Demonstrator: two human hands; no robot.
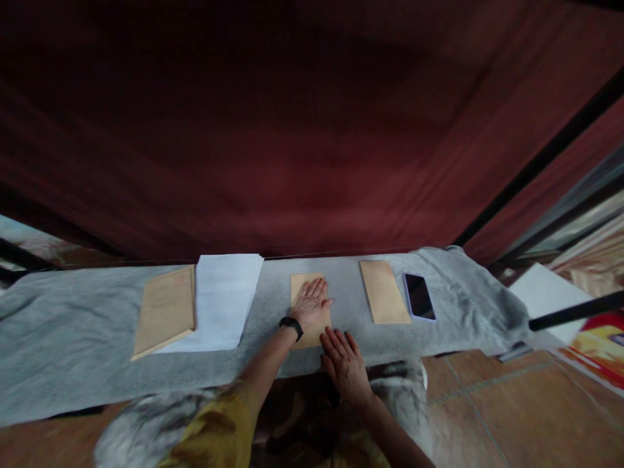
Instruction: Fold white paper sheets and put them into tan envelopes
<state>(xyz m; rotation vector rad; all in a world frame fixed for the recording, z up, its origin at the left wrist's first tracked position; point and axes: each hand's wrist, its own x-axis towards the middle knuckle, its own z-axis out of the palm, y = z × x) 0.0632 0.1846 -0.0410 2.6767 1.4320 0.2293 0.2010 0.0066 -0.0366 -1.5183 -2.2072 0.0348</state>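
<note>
A tan envelope (299, 286) lies at the middle of a table covered with a grey cloth (73, 338). My left hand (312, 302), a black band on its wrist, lies flat on that envelope with fingers stretched out. At the envelope's near right corner my right hand (344, 361) rests with fingers spread at the cloth's front edge. Neither hand holds anything.
A stack of tan envelopes (166, 311) lies at the left beside a stack of white paper (224, 296). Another tan envelope (384, 291) and a dark phone (419, 296) lie to the right. A dark red curtain (292, 130) hangs behind. Tiled floor (487, 409) is at the right.
</note>
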